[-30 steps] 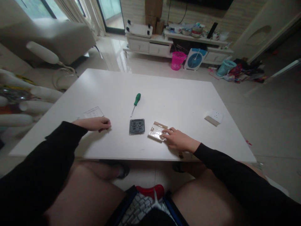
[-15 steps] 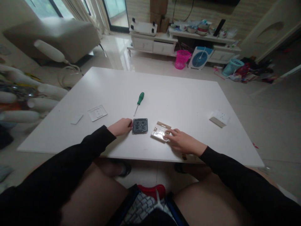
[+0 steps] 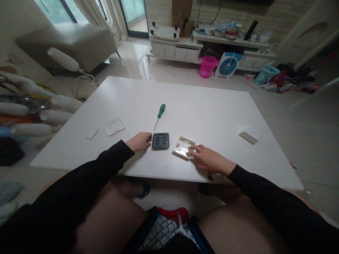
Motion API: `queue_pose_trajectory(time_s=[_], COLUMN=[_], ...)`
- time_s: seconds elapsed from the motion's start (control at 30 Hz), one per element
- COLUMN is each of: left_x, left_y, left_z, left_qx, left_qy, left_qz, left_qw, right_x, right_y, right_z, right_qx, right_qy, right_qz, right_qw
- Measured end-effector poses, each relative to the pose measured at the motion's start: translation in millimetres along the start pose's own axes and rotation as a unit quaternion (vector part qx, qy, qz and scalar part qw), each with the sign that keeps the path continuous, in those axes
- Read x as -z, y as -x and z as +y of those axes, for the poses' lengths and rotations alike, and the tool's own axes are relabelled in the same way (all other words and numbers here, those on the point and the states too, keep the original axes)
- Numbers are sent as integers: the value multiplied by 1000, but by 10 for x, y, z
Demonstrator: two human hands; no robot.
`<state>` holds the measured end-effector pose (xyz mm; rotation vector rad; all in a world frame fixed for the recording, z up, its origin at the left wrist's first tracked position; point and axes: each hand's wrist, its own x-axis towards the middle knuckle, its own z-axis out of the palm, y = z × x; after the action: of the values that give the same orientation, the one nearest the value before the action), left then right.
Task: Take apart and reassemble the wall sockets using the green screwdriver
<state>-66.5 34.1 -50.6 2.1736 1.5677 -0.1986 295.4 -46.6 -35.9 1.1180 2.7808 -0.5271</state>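
My left hand (image 3: 140,141) rests on the table at the left edge of a black square socket insert (image 3: 160,141). Its fingers are curled in a pinch, with a hint of something small and pale at the tips that I cannot make out. Under the fingertips of my right hand (image 3: 208,158) lies a cream plastic housing (image 3: 182,149), gripped at its right side; part of it is hidden by the fingers. A green-handled screwdriver (image 3: 161,111) lies beyond the black insert, its shaft pointing toward me.
On the left of the white table (image 3: 206,109) lie a white frame plate (image 3: 114,126) and a thin white cover piece (image 3: 92,133). A white socket block (image 3: 250,133) stands at the right. Small dark bits (image 3: 210,176) sit at the near edge, beside my right wrist.
The whole view has shifted slightly, so everything appears a little further right. My left fingers have changed pose a little beside the black insert. My right hand stays on the housing.
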Motion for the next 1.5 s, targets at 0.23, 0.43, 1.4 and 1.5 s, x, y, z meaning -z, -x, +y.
queue_pose_trajectory(time_s=[0.23, 0.43, 1.4, 1.5], left_x=[35, -46, -238, -262], left_y=[46, 41, 596, 584], left_z=[16, 175, 1055, 1067], left_qx=[-46, -157, -398, -283], left_qy=[33, 36, 249, 416], left_qz=[34, 65, 151, 91], left_qw=[998, 985, 870, 859], right_x=[30, -5, 49, 67], right_y=[-11, 3, -96, -67], right_z=[-23, -17, -442, -427], right_qx=[24, 32, -38, -63], right_qy=[-24, -49, -535, -543], right_qz=[21, 41, 194, 201], right_qw=[999, 997, 821, 813])
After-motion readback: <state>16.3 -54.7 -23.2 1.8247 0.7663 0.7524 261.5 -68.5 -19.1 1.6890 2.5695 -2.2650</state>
